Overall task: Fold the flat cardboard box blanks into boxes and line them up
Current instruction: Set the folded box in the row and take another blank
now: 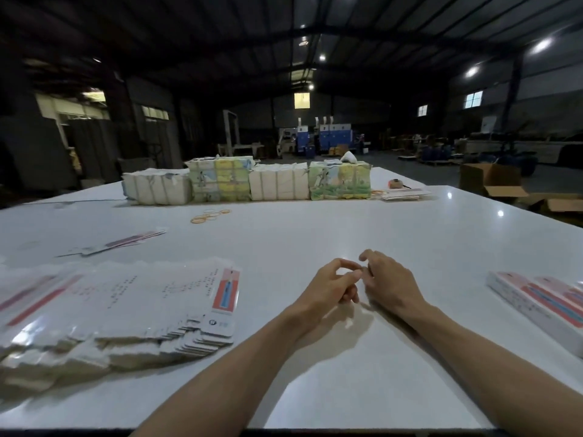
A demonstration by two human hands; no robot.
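A thick, fanned stack of flat white box blanks [126, 298] with red-and-blue printed strips lies on the white table [315, 234] at my near left. Folded white and red boxes [536, 298] lie side by side at the near right edge. My left hand [328, 285] and my right hand [391, 282] meet over the table's middle between the two. The left thumb and forefinger touch in a ring, with the other fingers curled in. The right fingers hang loosely bent and touch the left fingertips. I see nothing held in either hand.
Wrapped bundles [246, 181] stand in a row at the far side. Loose rubber bands [210, 215] lie in front of them. A few single blanks [120, 242] lie at mid left, more [400, 193] at far right. An open brown carton [489, 179] stands beyond the table.
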